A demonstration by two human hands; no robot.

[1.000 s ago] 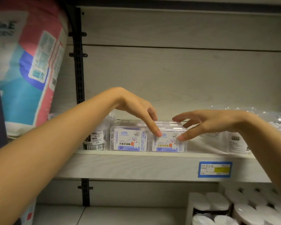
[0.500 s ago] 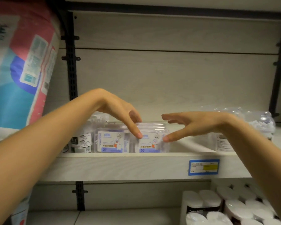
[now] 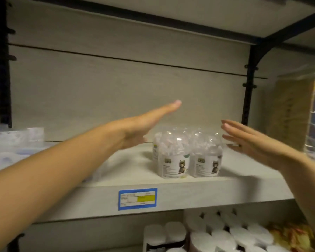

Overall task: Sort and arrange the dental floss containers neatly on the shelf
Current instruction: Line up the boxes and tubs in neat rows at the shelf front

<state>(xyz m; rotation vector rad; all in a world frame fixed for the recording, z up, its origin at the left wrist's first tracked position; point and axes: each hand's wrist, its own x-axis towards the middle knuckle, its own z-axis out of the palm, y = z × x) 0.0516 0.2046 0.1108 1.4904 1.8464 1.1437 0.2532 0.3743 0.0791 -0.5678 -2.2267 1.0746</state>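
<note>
Reaching in from both sides, two hands framed a small group of clear tubs (image 3: pixel 171 160) on the shelf (image 3: pixel 235 190). The tubs stood up straight and touched each other, just above the blue tag (image 3: pixel 137 198) and a bit to its right. The left hand (image 3: pixel 145 124) hung above the tag, flat, with straight fingers, holding nothing. The right hand (image 3: pixel 258 146) was far to the right of the tag. It was flat too and held nothing, with its palm turned to the tubs. Both hands were near the tubs, but I could not tell if either one touched them.

The step looked like pushing the tubs into a tidy row. To do it well, both palms should come in slow and even, low on the tubs. The tubs looked tall, light and slippery, so a high push could tip them. The cat pictures should face out, and the tubs should sit back from the shelf edge.

Some blurry clear boxes (image 3: pixel 16 139) lay far left of the tag. White rolls (image 3: pixel 225 233) sat below it, and a big packet (image 3: pixel 295 115) stood far up and right of it.
</note>
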